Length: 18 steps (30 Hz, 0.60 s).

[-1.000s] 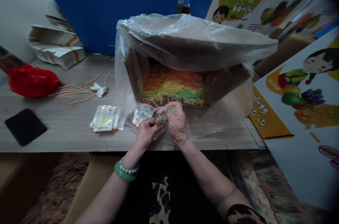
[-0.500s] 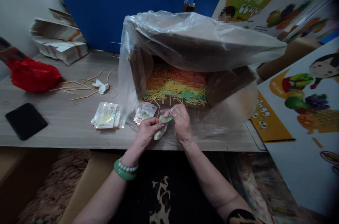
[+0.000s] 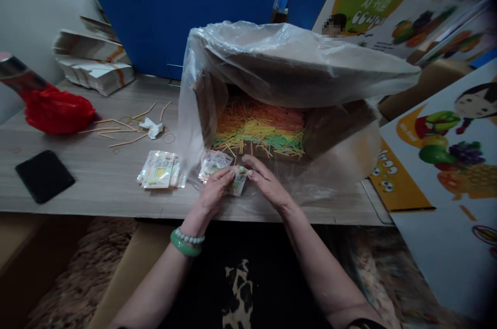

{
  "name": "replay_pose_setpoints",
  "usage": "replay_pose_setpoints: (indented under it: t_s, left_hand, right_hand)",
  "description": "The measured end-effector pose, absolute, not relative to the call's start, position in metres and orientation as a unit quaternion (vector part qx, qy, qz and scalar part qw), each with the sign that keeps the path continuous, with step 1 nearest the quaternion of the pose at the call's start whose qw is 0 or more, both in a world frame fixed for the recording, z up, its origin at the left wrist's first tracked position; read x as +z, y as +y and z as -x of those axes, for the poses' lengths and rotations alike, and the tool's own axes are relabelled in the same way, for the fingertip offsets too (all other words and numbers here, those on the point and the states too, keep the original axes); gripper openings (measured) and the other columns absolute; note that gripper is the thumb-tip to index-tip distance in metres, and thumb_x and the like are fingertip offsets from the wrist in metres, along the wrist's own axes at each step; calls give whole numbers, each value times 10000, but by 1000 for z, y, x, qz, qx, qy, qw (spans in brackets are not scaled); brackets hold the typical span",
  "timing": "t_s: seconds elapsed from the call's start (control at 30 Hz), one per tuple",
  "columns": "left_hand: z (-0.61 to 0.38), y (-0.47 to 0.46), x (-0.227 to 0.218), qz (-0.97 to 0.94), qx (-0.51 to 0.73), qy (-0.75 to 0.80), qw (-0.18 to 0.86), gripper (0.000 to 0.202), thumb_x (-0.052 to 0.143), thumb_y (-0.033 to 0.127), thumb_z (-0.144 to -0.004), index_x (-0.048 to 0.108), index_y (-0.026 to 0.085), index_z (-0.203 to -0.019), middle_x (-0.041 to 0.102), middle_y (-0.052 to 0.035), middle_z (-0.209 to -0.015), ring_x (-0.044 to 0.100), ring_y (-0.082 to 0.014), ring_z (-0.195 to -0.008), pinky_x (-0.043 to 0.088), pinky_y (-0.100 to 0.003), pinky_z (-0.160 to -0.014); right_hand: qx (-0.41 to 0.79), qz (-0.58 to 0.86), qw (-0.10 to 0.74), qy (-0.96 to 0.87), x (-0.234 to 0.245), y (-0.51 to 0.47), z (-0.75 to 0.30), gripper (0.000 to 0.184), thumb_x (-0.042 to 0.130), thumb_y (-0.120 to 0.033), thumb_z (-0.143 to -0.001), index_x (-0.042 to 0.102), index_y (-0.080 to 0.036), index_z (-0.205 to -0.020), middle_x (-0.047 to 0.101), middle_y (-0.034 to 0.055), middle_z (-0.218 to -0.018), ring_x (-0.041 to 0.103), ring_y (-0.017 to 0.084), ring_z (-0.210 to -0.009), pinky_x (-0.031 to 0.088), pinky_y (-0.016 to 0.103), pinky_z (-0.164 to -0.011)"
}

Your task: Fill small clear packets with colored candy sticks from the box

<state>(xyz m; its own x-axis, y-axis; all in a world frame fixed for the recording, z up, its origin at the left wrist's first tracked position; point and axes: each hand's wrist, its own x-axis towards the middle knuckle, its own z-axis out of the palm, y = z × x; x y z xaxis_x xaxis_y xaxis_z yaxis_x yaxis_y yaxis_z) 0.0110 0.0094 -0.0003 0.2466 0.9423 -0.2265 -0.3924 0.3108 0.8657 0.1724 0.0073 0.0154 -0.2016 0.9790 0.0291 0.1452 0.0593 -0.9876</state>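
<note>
My left hand pinches a small clear packet against the table edge, just in front of a cardboard box. My right hand lies beside it with fingers stretched out, fingertips touching the packet's right side. The box is tipped on its side, wrapped in a clear plastic bag, and holds several thin coloured sticks in orange, yellow and green. A second packet lies right behind my left hand. A pile of filled packets rests further left on the wooden table.
A black phone lies at the table's left. A red plastic bag sits behind it, with loose sticks and rubber bands nearby. Folded cartons are stacked at the back left. Printed cartoon boards lean at the right.
My right hand let go of the green sticks it was pushing into the packet and flattened out. Both hands dropped lower to the table with the packet.
</note>
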Motion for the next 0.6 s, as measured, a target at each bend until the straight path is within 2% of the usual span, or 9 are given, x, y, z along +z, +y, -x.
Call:
replay_pose_setpoints:
  t_s: [0.03,0.1,0.17,0.23,0.43,0.53,0.6]
  left_hand:
    - [-10,9,0,-341,475,392,710,404,819,454,-648,757,154,-910,701,-50,-803,597,-160,-739,461,-266,-681]
    - [-10,8,-1,-338,481,389,709,395,823,430,-653,763,151,-925,717,-55,-830,603,-152,-732,470,-261,-682]
    - [-10,7,0,-346,485,385,705,380,820,411,-663,766,149,-932,728,-64,-864,613,-156,-751,483,-272,-715]
    - [-10,4,1,-366,486,383,695,361,817,399,-669,771,148,-925,734,-76,-914,624,-173,-807,492,-294,-769]
    - [13,-5,22,-442,528,415,595,223,758,385,-735,776,165,-764,715,-67,-848,611,-188,-865,479,-319,-838]
    - [53,-1,28,-417,584,474,510,192,794,342,-670,721,167,-643,650,-24,-724,577,-155,-741,475,-285,-719]
    - [85,11,23,-391,604,536,442,199,795,340,-645,699,167,-669,617,-1,-690,543,-137,-658,448,-271,-641]
  right_hand:
    - [488,487,423,-587,12,7,-174,371,622,-375,-812,648,-249,-1160,645,55,-1255,582,223,-1163,424,393,-1026]
    - [469,514,419,-583,6,5,-173,247,622,-329,-772,690,-223,-985,702,40,-1030,626,219,-989,466,369,-927]
    - [434,533,416,-596,2,4,-171,125,594,-311,-761,654,-203,-742,663,20,-809,609,201,-836,466,333,-826]
    - [396,527,423,-622,4,3,-167,174,570,-295,-760,581,-198,-617,606,17,-738,574,187,-783,436,309,-770]
    - [402,478,403,-669,15,1,-142,151,565,-278,-765,571,-206,-633,566,10,-702,538,173,-719,392,292,-702]
    - [403,521,352,-665,12,6,-130,116,550,-310,-817,606,-221,-769,623,18,-773,573,193,-754,404,300,-706]
    - [363,616,309,-627,6,15,-121,137,547,-356,-847,599,-230,-842,640,39,-797,595,220,-771,409,317,-700]
